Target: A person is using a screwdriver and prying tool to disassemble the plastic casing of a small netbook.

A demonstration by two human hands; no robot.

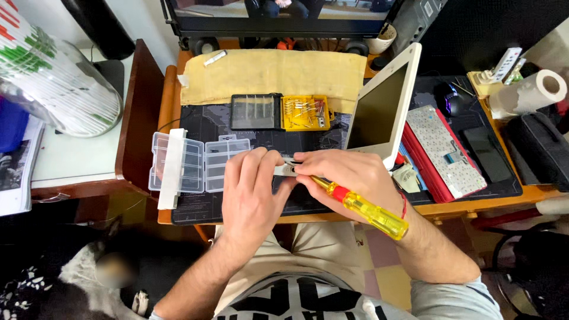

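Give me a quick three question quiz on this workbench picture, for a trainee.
1. True or false: the right hand holds a yellow screwdriver.
2. What lies nearest to the left of the left hand? A) paper roll B) clear organizer C) keyboard
3. What colour is the open tray of small parts behind the hands?

Key:
1. True.
2. B, the clear organizer; the paper roll and keyboard lie to the right.
3. Yellow: the tray sits beside a black case.

two hands (255,189), one screwdriver (367,210)
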